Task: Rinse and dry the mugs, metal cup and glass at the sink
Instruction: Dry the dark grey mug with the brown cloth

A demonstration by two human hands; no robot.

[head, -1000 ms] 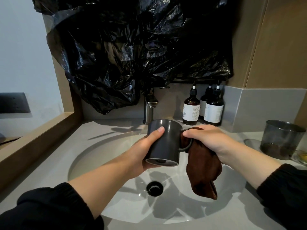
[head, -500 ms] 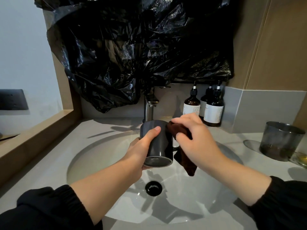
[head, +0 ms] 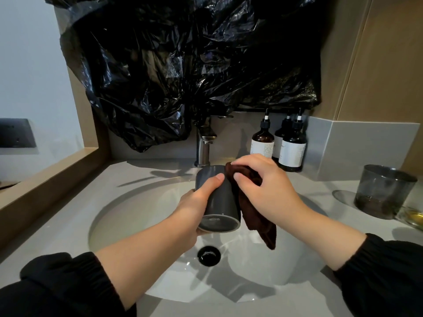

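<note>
The right hand (head: 267,191) is sliding the brown cloth (head: 253,213) upward along the right side of the dark mug (head: 220,202) toward its rim, mid-frame.

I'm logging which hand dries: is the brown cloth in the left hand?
No, the right hand grips the brown cloth against the mug, which the left hand holds.

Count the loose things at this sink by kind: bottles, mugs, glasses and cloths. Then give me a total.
pump bottles: 3
dark mug: 1
smoky glass: 1
brown cloth: 1
Total: 6
Not counted: a clear item cut off at the right edge, too partial to identify.
</note>
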